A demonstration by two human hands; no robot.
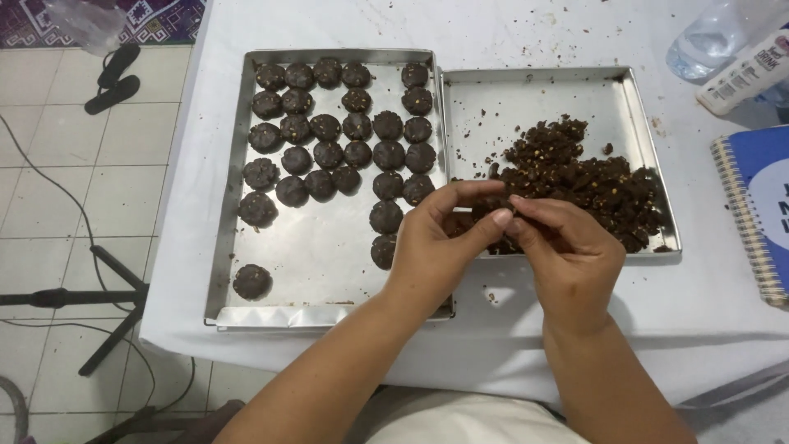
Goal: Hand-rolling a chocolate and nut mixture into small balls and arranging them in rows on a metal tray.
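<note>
Hands meeting over the near edge of two metal trays on a white-covered worktop [723, 288].

Left hand [436, 247]: fingers [472, 194] curled, thumb tip pressed toward the right hand, pinching a small dark piece of dough [491, 203] between both hands. Piece mostly hidden; shape and long axis impossible to tell.

Right hand [571, 251]: fingers [534, 207] bent inward, closed on the same piece from the opposite side. Both hands equally near, touching at the tips.

Dough heap [575, 181]: loose, crumbly, dark brown with pale flecks, lying in the right tray [526, 90], just beyond the fingertips and slightly to the right; right hand nearer to it.

Left tray [329, 255]: rows of round, dark dough balls [325, 127] filling the far part, thinning toward the near part; one ball [251, 281] apart at the near left corner. Bare metal directly left of the left hand.

Also present: spiral notebook [752, 214] with blue cover at the right edge, clear plastic bottle [711, 37] and a white tube [744, 74] at the far right, crumbs scattered on the cloth, pair of dark sandals [115, 78] on the tiled floor, black stand legs [90, 296] at left.
</note>
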